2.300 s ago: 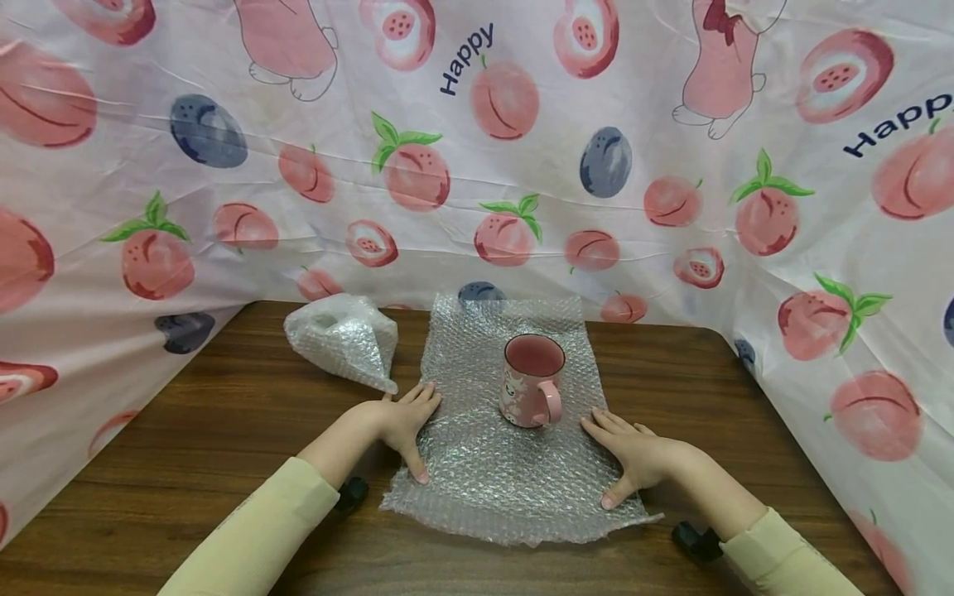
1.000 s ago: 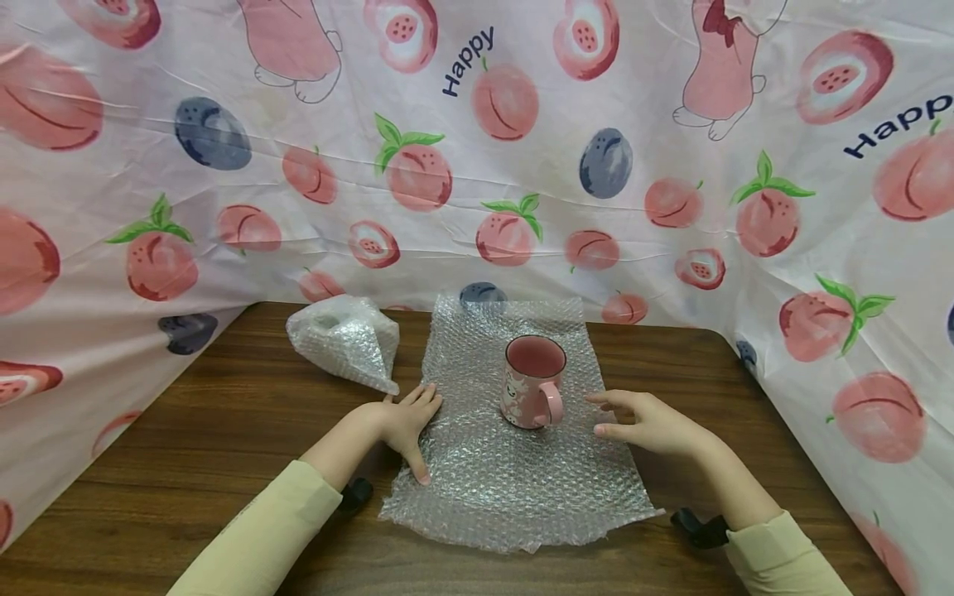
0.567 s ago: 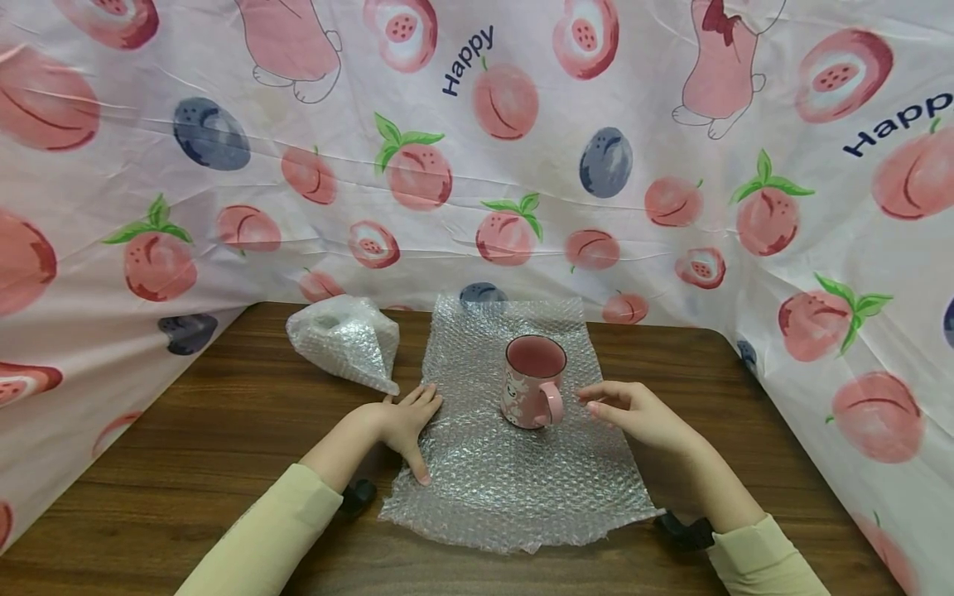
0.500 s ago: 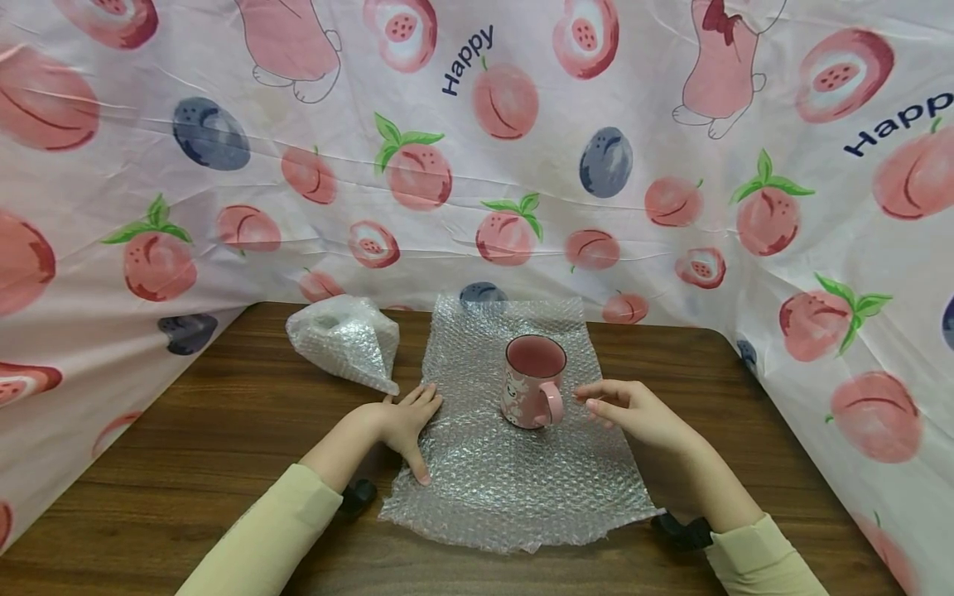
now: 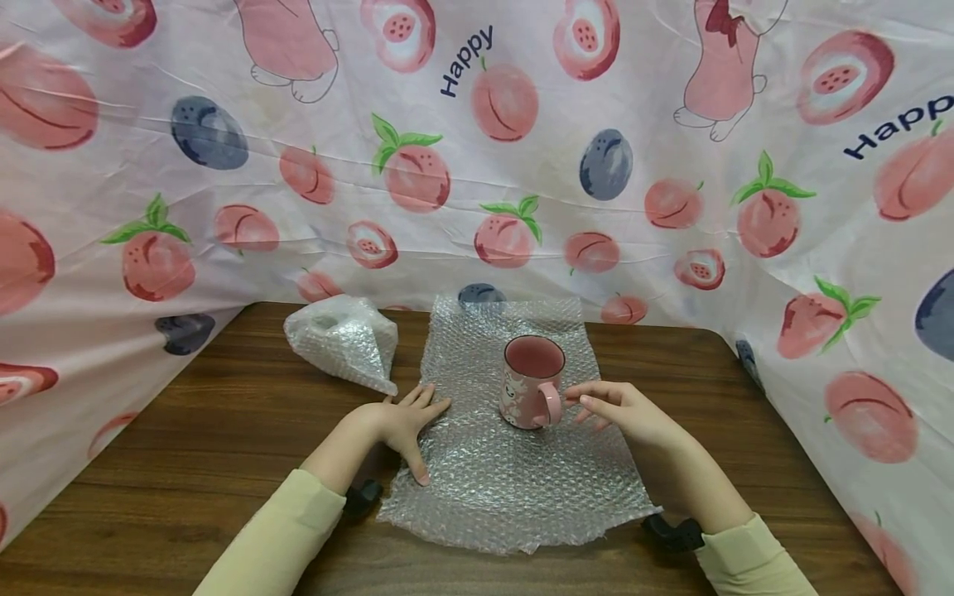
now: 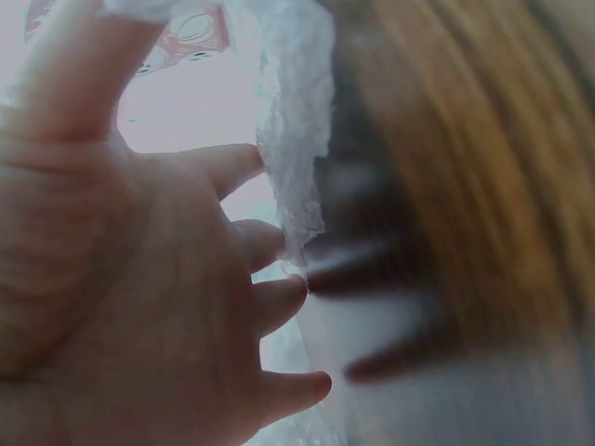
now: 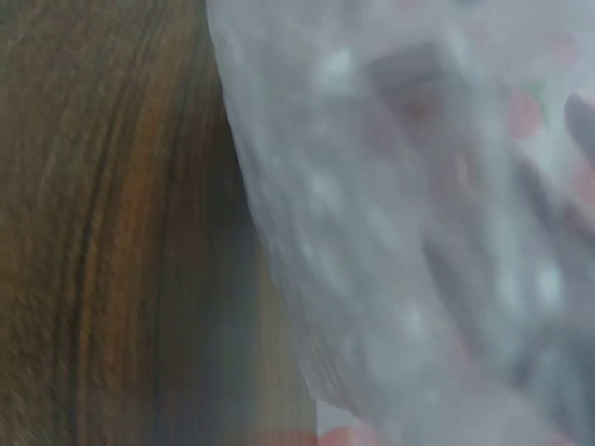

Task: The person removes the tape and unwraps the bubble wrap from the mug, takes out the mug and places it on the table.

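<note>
A pink mug with a white pattern stands upright on a sheet of bubble wrap, its handle turned toward the right front. My left hand rests on the sheet's left edge with fingers spread; the left wrist view shows the palm and the wrap's edge by the fingertips. Beside the mug's handle, my right hand hovers over the wrap, fingers loosely bent. Whether its fingertips touch the handle I cannot tell. Blurred bubble wrap fills much of the right wrist view.
A bundle of bubble wrap lies at the back left of the dark wooden table; what is inside it is not clear. A fruit-printed cloth hangs behind the table and along both sides.
My right hand has lifted off the wrap's right edge and moved left to beside the mug's handle. The left hand stays on the left edge, and the mug has not moved.
</note>
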A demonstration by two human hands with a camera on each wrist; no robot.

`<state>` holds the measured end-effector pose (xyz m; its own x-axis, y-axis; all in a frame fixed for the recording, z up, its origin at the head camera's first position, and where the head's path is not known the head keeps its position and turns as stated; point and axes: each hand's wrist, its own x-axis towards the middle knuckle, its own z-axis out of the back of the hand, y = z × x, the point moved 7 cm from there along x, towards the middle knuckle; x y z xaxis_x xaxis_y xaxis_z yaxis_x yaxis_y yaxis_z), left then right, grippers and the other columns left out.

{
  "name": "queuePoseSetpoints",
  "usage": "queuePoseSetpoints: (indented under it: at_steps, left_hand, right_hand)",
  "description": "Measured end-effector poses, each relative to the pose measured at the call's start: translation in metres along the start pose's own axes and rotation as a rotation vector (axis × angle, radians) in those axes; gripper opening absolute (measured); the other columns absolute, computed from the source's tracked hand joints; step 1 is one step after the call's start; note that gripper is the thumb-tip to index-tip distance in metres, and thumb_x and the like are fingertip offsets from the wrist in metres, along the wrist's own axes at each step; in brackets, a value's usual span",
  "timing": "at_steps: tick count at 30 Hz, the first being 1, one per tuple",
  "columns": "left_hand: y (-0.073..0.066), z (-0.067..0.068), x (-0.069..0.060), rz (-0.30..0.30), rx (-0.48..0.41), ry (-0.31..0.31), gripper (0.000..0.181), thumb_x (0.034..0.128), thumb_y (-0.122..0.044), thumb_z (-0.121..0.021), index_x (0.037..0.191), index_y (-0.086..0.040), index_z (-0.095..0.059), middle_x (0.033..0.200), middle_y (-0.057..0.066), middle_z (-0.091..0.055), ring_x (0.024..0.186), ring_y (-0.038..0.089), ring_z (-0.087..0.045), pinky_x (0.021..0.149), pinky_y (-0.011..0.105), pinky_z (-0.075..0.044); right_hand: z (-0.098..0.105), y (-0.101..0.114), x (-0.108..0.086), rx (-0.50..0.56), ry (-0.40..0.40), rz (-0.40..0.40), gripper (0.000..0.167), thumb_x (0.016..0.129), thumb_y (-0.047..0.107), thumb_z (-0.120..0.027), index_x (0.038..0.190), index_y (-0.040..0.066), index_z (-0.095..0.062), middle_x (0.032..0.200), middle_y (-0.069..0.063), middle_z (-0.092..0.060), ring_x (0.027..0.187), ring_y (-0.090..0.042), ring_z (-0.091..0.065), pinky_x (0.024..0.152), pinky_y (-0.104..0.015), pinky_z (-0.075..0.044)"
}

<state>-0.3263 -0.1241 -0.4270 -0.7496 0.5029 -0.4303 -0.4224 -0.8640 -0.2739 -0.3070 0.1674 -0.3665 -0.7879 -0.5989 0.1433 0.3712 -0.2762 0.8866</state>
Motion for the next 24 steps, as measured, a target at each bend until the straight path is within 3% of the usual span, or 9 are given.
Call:
queuePoseSetpoints:
  at_steps: [8,15,20,24]
  left_hand:
    - [0.001,0.0,0.0,-0.008,-0.033,-0.013,0.122,0.0642,-0.047,-0.087,0.155,-0.013,-0.014,0.158,0.019,0.003,0.143,0.036,0.006,0.106,0.066,-0.003]
    - [0.001,0.0,0.0,-0.008,-0.039,-0.014,0.121,0.0645,-0.047,-0.087,0.155,-0.013,-0.014,0.158,0.019,0.003,0.143,0.036,0.006,0.106,0.066,-0.005]
    - [0.002,0.0,0.001,-0.008,-0.041,-0.016,0.121,0.0646,-0.047,-0.087,0.155,-0.013,-0.014,0.158,0.019,0.003,0.143,0.036,0.007,0.106,0.066,-0.004]
    - [0.003,-0.001,0.002,-0.011,-0.045,-0.018,0.121,0.0644,-0.047,-0.087,0.155,-0.013,-0.014,0.158,0.019,0.004,0.143,0.035,0.007,0.106,0.066,-0.004]
  right_hand:
    - [-0.014,-0.004,0.001,0.075,0.088,-0.024,0.042,0.103,0.018,-0.045,0.132,-0.012,-0.047,0.13,-0.03,-0.05,0.1,-0.036,-0.063,0.076,-0.046,-0.054]
    - [-0.024,-0.008,0.001,0.138,0.131,-0.067,0.043,0.104,0.019,-0.043,0.136,-0.01,-0.045,0.125,-0.029,-0.054,0.101,-0.035,-0.062,0.078,-0.049,-0.052]
    - [-0.029,-0.005,0.001,0.209,0.167,-0.045,0.043,0.105,0.019,-0.04,0.134,-0.012,-0.043,0.127,-0.037,-0.048,0.103,-0.029,-0.063,0.08,-0.051,-0.051]
    - [-0.033,-0.001,0.001,0.27,0.214,-0.005,0.04,0.106,0.014,-0.034,0.133,-0.015,-0.041,0.13,-0.04,-0.044,0.113,-0.037,-0.057,0.084,-0.05,-0.05]
